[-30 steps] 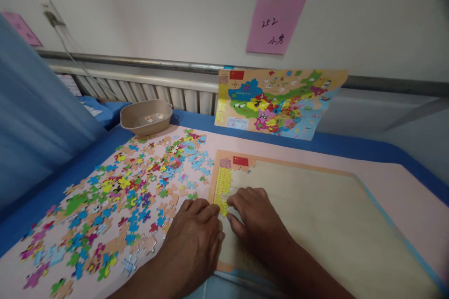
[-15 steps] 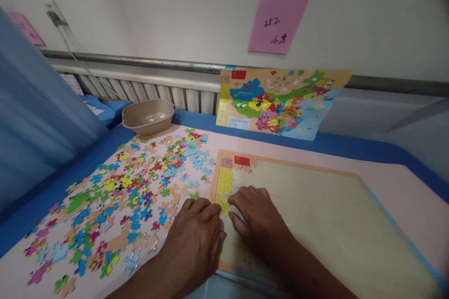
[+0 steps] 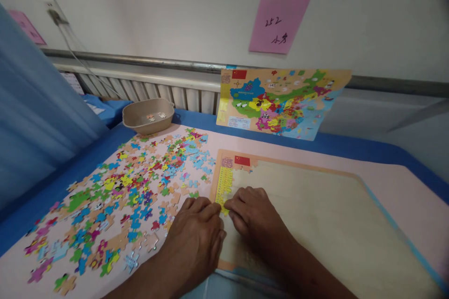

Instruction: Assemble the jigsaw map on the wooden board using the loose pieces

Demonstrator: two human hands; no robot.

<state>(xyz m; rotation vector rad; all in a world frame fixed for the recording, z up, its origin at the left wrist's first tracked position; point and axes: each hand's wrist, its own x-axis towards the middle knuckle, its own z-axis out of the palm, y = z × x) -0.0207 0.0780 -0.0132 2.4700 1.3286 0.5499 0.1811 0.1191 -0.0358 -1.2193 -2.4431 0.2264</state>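
Note:
My right hand (image 3: 255, 217) is closed, its fingers bent and fingertips on a yellow puzzle piece (image 3: 223, 210) at the lower end of a yellow strip (image 3: 224, 182). My left hand (image 3: 197, 238) lies across the board's left border with its fingers curled together. Its index fingertip meets the same yellow piece from the left, and the thumb is tucked at the side. The puzzle board (image 3: 298, 205) is mostly bare, with a red flag section (image 3: 242, 161) fitted at its top left. My hands cover part of the lower left border.
Many loose puzzle pieces (image 3: 133, 191) spread over the pink sheet at left. A beige basin (image 3: 149, 119) with several pieces stands behind them. A colourful map picture (image 3: 277, 103) leans against the wall rail. A blue curtain (image 3: 38, 103) hangs at far left.
My right hand's fingers have moved slightly left and closed in on the yellow piece, nearer my left index finger. My left hand stays nearly in place.

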